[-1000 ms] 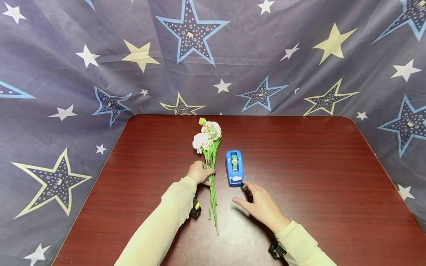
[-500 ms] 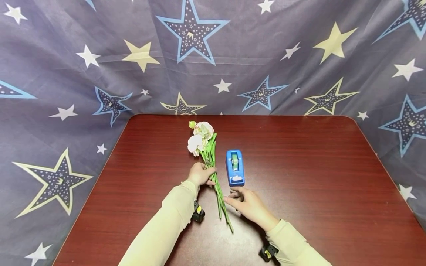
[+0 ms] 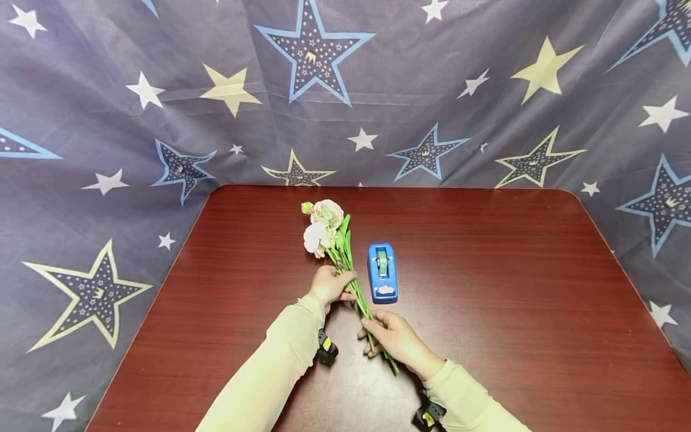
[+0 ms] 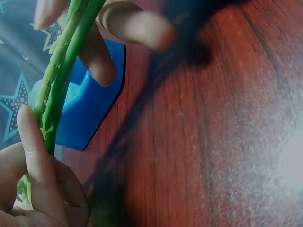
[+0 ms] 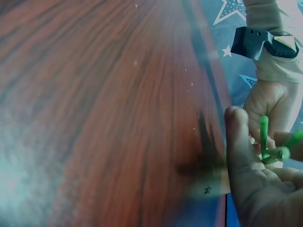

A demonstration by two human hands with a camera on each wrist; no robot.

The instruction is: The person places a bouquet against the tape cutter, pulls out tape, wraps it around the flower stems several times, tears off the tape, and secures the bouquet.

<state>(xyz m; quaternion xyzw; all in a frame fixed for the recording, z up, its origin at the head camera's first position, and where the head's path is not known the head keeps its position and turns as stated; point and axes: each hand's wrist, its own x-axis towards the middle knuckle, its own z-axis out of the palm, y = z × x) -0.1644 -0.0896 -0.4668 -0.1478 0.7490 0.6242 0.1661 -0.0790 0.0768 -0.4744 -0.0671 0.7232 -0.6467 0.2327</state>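
Note:
A bunch of white-pink flowers point(image 3: 318, 231) on long green stems lies slantwise, blooms to the far left. My left hand point(image 3: 330, 284) grips the stems at mid-length, its wrist camera showing the green stems point(image 4: 66, 75) rising past the fingers. Lower down, my right hand point(image 3: 399, 339) has its thumb across the stems and several fingers beneath them. Cut stem ends point(image 5: 279, 153) come out between that thumb and the fingers in the right wrist view. Just right of the bunch stands a blue tape dispenser point(image 3: 382, 273) with a green roll.
The dark red wooden table point(image 3: 513, 282) carries these things. Behind and beside it hangs a grey curtain point(image 3: 388, 72) printed with stars. Black wrist cameras point(image 3: 429, 415) are strapped under both sleeves.
The left hand has turned the bunch so the blooms swing left and the stem ends right. My right hand has moved left from beside the tape dispenser to the lower stems.

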